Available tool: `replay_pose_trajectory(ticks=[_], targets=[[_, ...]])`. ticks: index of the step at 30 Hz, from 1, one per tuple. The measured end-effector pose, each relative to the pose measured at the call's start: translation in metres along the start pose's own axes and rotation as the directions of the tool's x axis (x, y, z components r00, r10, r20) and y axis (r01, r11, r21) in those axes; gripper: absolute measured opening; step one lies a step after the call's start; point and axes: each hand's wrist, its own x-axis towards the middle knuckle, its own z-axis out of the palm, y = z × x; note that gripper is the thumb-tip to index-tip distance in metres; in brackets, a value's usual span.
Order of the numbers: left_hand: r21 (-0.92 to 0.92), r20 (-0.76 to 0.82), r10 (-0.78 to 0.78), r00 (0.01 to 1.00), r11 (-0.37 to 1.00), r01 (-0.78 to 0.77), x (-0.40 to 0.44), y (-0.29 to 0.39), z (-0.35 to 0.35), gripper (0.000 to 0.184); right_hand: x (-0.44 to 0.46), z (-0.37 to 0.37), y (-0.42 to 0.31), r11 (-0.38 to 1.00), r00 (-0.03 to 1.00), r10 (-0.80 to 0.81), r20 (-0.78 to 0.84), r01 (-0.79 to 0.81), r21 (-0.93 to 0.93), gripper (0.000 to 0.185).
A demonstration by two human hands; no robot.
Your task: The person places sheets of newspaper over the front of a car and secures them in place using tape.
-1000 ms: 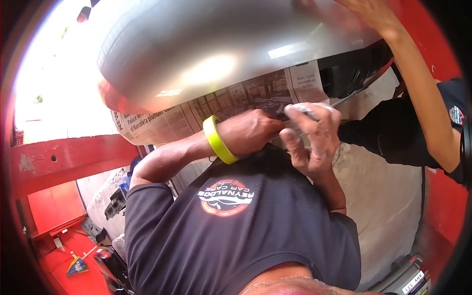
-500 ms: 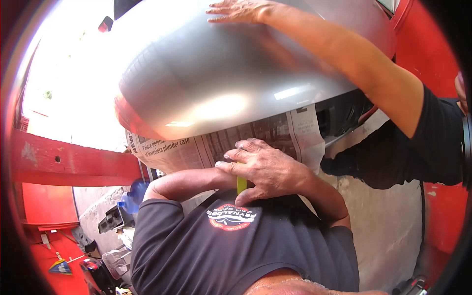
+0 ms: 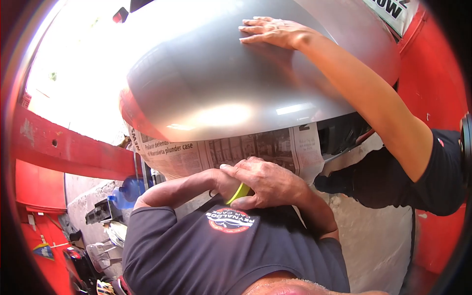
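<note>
My right hand (image 3: 268,183) lies over my left hand (image 3: 227,184) in front of my chest, just above the round shirt logo (image 3: 230,221). A yellow-green curved band (image 3: 239,193) shows between my right thumb and fingers, against my left hand. The fingers of my left hand are hidden beneath my right. Beyond my hands, newspaper (image 3: 260,150) hangs along the lower edge of a silver car panel (image 3: 206,88). A co-worker's hand (image 3: 273,32) rests flat on that panel, with the fingers pointing left.
A co-worker in a dark shirt (image 3: 442,182) stands at the right. On the left runs a red beam (image 3: 73,142). Below it are a blue water bottle (image 3: 132,189) and a clear plastic chair (image 3: 101,255). Red wall panels (image 3: 432,78) rise at the right.
My right hand has closed farther over my left, and the yellow-green band now appears tilted. The co-worker's hand sits farther right and lower on the silver panel. The view has shifted slightly.
</note>
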Motion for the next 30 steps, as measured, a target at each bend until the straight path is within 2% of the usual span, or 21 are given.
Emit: replay_pose_trajectory(ticks=[1, 4, 5, 8, 12, 14, 15, 16, 18, 19, 20, 22, 23, 24, 26, 27, 30], targets=[[-0.004, 0.003, -0.013, 1.000, 1.000, 0.013, -0.001, 0.001, 0.000, 0.034, 0.001, 0.002, -0.002, 0.999, 1.000, 0.020, -0.004, -0.019, 0.036, 0.084], [-0.012, 0.015, -0.058, 0.998, 0.998, 0.058, -0.005, 0.004, -0.001, 0.034, 0.000, 0.006, -0.013, 0.998, 0.979, -0.034, -0.201, 0.023, -0.060, 0.087], [-0.017, 0.018, -0.072, 0.997, 0.997, 0.073, -0.007, 0.004, -0.002, 0.034, 0.001, 0.008, -0.015, 0.979, 0.953, -0.101, -0.285, 0.045, -0.197, 0.089], [-0.031, 0.022, -0.106, 0.994, 0.994, 0.107, -0.011, 0.007, -0.003, 0.034, 0.000, 0.011, -0.013, 0.966, 0.968, -0.040, -0.246, -0.025, -0.257, 0.091], [-0.051, 0.047, -0.155, 0.987, 0.986, 0.157, -0.017, 0.012, -0.008, 0.035, -0.006, 0.013, -0.011, 0.977, 0.988, 0.005, -0.157, -0.038, -0.208, 0.092], [-0.053, 0.047, -0.086, 0.995, 0.995, 0.089, -0.023, 0.004, -0.010, 0.035, -0.009, 0.008, -0.015, 0.978, 0.985, 0.055, -0.162, -0.086, -0.189, 0.092], [-0.002, 0.023, 0.074, 0.997, 0.997, -0.074, -0.027, -0.011, -0.008, 0.032, -0.012, 0.003, -0.017, 0.977, 0.982, 0.095, -0.165, -0.124, -0.171, 0.093], [-0.105, -0.016, 0.225, 0.974, 0.969, -0.225, -0.032, -0.021, -0.010, 0.031, -0.014, -0.001, -0.017, 0.975, 0.976, 0.136, -0.173, -0.162, -0.152, 0.093], [-0.167, -0.059, 0.208, 0.976, 0.962, -0.215, -0.042, -0.014, -0.019, 0.033, -0.022, -0.002, -0.003, 0.989, 0.936, 0.126, -0.329, -0.143, -0.028, 0.085], [-0.233, -0.208, 0.264, 0.942, 0.922, -0.309, -0.047, -0.014, -0.016, 0.037, -0.027, -0.006, 0.006, 0.991, 0.910, 0.133, -0.392, -0.129, 0.036, 0.082], [-0.377, -0.264, 0.145, 0.954, 0.894, -0.240, -0.056, 0.006, -0.020, 0.040, -0.032, -0.011, 0.012, 0.989, 0.881, 0.142, -0.451, -0.111, 0.096, 0.080], [0.005, -0.416, 0.426, 0.803, 0.885, -0.467, -0.053, 0.013, -0.021, 0.043, -0.040, -0.014, 0.024, 0.852, 0.792, 0.415, -0.447, -0.166, 0.497, 0.078], [0.134, -0.481, 0.512, 0.712, 0.845, -0.517, -0.047, 0.020, -0.020, 0.045, -0.043, -0.011, 0.034, 0.757, 0.792, 0.420, -0.443, -0.036, 0.653, 0.075], [0.170, -0.522, 0.471, 0.711, 0.874, -0.455, -0.042, 0.021, -0.016, 0.045, -0.045, -0.008, 0.040, 0.625, 0.792, 0.422, -0.442, 0.099, 0.774, 0.073], [0.233, -0.597, 0.399, 0.696, 0.917, -0.325, -0.033, 0.023, -0.010, 0.046, -0.047, -0.003, 0.043, 0.497, 0.779, 0.483, -0.400, 0.132, 0.858, 0.076], [0.207, -0.602, 0.335, 0.725, 0.942, -0.264, -0.029, 0.024, -0.011, 0.044, -0.048, -0.001, 0.043, 0.428, 0.773, 0.510, -0.377, 0.152, 0.891, 0.077], [0.126, -0.656, 0.294, 0.695, 0.951, -0.283, -0.019, 0.026, -0.010, 0.040, -0.051, 0.006, 0.042, 0.419, 0.640, 0.588, -0.495, 0.282, 0.863, 0.085]])
